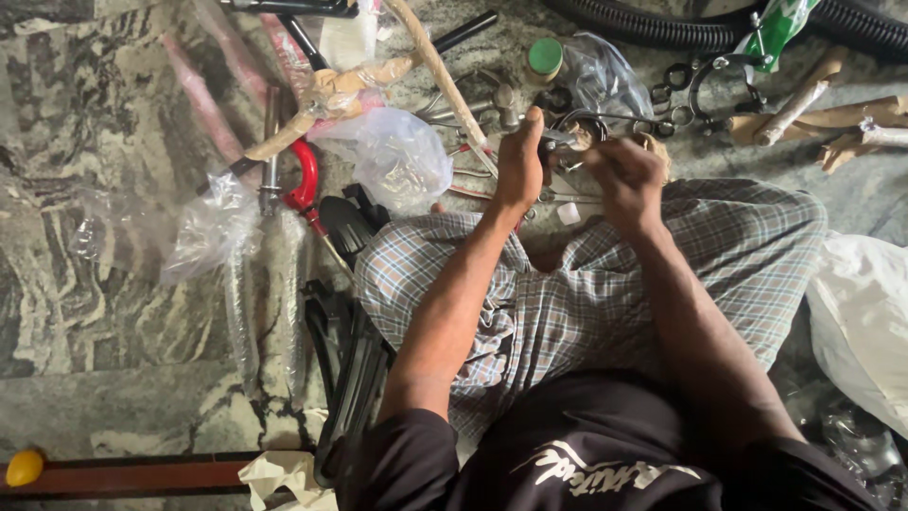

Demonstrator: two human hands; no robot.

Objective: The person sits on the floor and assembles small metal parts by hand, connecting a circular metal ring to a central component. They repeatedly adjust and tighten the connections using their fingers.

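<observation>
I sit cross-legged on a marble floor, in checked cloth over my legs. My left hand (520, 161) and my right hand (626, 175) are raised together above my knees, both closed on a small metal part (560, 142) with a thin cable loop (591, 117) coming off it. The left thumb points up along the part; the right fingers pinch it from the right side. What exactly the part is I cannot make out.
Loose metal rings and clamps (705, 80), a green-capped tin (544, 57), clear plastic bags (392, 156), paper-wrapped bars (440, 66), a red hook-shaped piece (305, 175) and black plastic pieces (350, 350) lie around. A black corrugated hose (662, 26) runs along the top; a white sack (865, 312) at right.
</observation>
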